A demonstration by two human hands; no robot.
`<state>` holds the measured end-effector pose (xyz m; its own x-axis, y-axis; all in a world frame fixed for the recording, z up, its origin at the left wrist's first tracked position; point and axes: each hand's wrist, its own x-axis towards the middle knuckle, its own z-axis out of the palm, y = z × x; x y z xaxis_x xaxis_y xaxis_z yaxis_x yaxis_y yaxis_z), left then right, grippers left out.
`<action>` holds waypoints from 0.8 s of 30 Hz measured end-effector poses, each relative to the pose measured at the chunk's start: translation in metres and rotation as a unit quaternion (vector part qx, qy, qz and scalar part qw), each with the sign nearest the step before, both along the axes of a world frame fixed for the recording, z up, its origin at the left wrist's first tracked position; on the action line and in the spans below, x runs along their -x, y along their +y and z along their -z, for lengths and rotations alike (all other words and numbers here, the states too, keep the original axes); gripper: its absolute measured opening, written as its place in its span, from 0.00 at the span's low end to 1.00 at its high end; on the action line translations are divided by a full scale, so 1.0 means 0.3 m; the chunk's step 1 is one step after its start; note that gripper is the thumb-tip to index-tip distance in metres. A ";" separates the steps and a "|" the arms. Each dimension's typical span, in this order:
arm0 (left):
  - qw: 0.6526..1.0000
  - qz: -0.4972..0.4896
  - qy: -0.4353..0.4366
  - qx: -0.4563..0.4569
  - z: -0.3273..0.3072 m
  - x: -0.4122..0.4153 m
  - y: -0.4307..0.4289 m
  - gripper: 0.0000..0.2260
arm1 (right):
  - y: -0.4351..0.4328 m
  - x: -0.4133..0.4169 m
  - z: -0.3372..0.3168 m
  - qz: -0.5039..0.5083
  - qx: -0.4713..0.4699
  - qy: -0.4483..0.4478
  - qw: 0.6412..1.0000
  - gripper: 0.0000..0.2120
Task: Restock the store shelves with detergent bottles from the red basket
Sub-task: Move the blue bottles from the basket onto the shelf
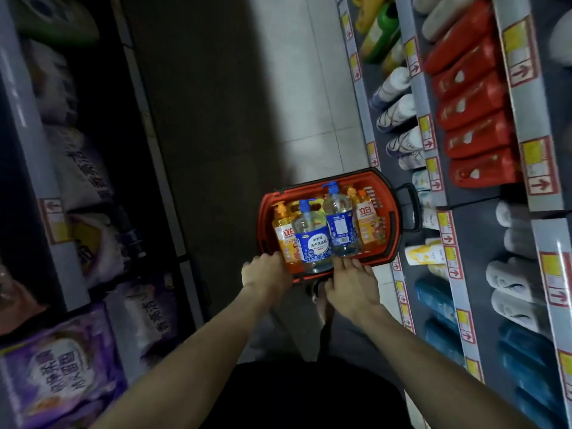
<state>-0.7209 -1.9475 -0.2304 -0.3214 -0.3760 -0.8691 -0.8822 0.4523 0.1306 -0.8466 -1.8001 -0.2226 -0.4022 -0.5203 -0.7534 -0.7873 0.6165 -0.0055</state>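
Four detergent bottles [312, 239], one red basket [264, 209]

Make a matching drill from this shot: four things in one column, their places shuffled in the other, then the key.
Things
1. orange bottles
2. clear bottles
3. purple bag
4. red packs

Places
A. on the right shelves
B. in the middle of the red basket
C. on the left shelves
D. at the basket's two outer sides

Pairs: 1-D, 2-B, 3-C, 4-A
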 end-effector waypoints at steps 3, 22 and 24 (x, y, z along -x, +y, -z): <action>1.000 0.016 -0.018 -0.008 0.107 0.046 -0.006 0.13 | -0.016 0.034 0.083 0.008 -0.015 -0.014 1.000 0.24; 0.997 -0.065 0.041 -0.028 0.563 0.527 0.173 0.19 | -0.028 0.395 0.558 0.147 -0.003 -0.089 0.985 0.39; 0.988 -0.145 0.039 -0.031 0.591 0.561 0.191 0.16 | -0.028 0.430 0.577 0.167 0.000 -0.105 0.980 0.38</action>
<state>-0.8892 -1.8900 -0.4078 -0.2749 -0.4086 -0.8703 -0.9597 0.1715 0.2227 -0.9757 -1.8087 -0.3959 -0.3864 -0.3852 -0.8381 -0.5231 0.8399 -0.1449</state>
